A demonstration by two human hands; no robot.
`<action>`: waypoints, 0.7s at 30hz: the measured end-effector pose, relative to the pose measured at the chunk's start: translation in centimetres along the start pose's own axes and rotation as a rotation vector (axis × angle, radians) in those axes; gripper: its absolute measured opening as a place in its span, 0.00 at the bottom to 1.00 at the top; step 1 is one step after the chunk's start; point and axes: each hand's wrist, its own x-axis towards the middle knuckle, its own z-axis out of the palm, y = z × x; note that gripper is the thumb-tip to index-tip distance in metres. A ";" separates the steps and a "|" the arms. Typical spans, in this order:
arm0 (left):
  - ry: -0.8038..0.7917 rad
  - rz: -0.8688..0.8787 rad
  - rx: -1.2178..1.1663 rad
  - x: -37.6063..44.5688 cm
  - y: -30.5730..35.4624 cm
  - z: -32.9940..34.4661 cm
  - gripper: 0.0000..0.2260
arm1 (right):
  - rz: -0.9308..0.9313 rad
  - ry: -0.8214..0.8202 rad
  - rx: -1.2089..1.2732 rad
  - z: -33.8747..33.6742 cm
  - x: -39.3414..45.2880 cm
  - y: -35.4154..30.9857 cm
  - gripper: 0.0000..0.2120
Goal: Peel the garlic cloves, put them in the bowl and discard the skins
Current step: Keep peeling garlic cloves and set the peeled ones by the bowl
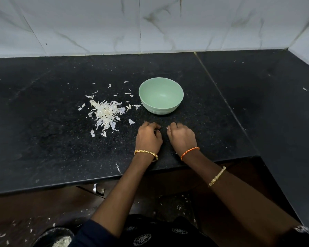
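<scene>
- Resting near the front edge of a black speckled counter (61, 148), both hands sit knuckles up, side by side and just apart.
- Left hand (148, 138): fingers curled under; whether this grip holds anything cannot be told.
- Right hand (182, 137): fingers curled, a tiny white scrap showing at the fingertips; the hold itself is hidden.
- Pale green bowl (161, 95) stands just beyond the hands; no cloves show inside.
- Pile of garlic skins (105, 113) lies left of the bowl, with loose flakes scattered around it.
</scene>
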 end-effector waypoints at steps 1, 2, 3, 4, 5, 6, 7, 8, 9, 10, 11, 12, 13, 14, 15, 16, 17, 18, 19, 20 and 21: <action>0.002 0.000 -0.007 0.0 0.0 0.0 0.10 | -0.012 0.012 -0.022 0.1 0.0 0.1 0.14; 0.003 0.002 -0.015 -0.1 0.0 0.0 0.10 | -0.028 0.013 -0.036 0.2 0.0 0.2 0.14; 0.004 0.006 -0.023 -0.1 0.0 -0.1 0.09 | -0.036 0.003 -0.034 0.3 0.0 0.3 0.15; 0.003 0.011 -0.029 -0.2 0.1 -0.2 0.09 | -0.046 -0.010 -0.026 0.1 0.1 0.2 0.15; 0.001 0.011 -0.034 -0.1 0.1 -0.2 0.09 | -0.037 -0.017 -0.024 -0.4 0.3 0.1 0.15; -0.002 0.014 -0.040 0.0 0.1 -0.1 0.09 | 0.016 -0.028 -0.010 -0.8 0.8 0.1 0.14; -0.012 0.024 -0.049 0.0 0.2 0.0 0.09 | 0.136 -0.055 0.043 -1.5 1.5 0.1 0.11; -0.025 0.038 -0.063 0.0 0.2 0.1 0.09 | 0.304 -0.098 0.134 -1.8 2.2 0.4 0.10; -0.042 0.056 -0.075 0.0 0.3 0.1 0.09 | 0.494 -0.164 0.296 -2.3 2.7 0.7 0.12; -0.060 0.071 -0.083 0.0 0.4 0.1 0.09 | 0.671 -0.212 0.489 -2.7 3.1 1.1 0.14; -0.075 0.086 -0.088 0.1 0.4 0.1 0.09 | 0.849 -0.227 0.700 -3.2 3.5 1.6 0.13; -0.089 0.100 -0.096 0.3 0.4 0.1 0.08 | 1.014 -0.223 0.924 -3.6 3.7 2.1 0.12; -0.108 0.110 -0.105 0.4 0.4 0.1 0.08 | 1.152 -0.230 1.190 -3.7 3.7 2.7 0.12; -0.134 0.122 -0.101 0.5 0.4 0.1 0.08 | 1.265 -0.239 1.477 -3.7 3.6 3.3 0.13; -0.161 0.136 -0.080 0.6 0.5 0.2 0.07 | 1.347 -0.249 1.751 -3.8 3.4 3.9 0.14; -0.183 0.156 -0.045 0.7 0.5 0.2 0.07 | 1.402 -0.248 1.994 -3.8 3.2 4.3 0.16; -0.196 0.175 -0.005 0.9 0.5 0.4 0.07 | 1.443 -0.243 2.183 -3.8 3.0 4.7 0.17; -0.198 0.185 0.037 0.9 0.5 0.5 0.06 | 1.461 -0.253 2.322 -3.9 2.6 4.8 0.16; -0.184 0.184 0.072 0.9 0.4 0.6 0.06 | 1.455 -0.284 2.416 -4.0 2.4 4.6 0.13; -0.167 0.169 0.093 0.9 0.3 0.6 0.06 | 1.443 -0.322 2.476 -4.3 2.3 4.1 0.10; -0.146 0.149 0.093 0.9 0.1 0.6 0.06 | 1.417 -0.348 2.513 -4.8 2.4 3.4 0.09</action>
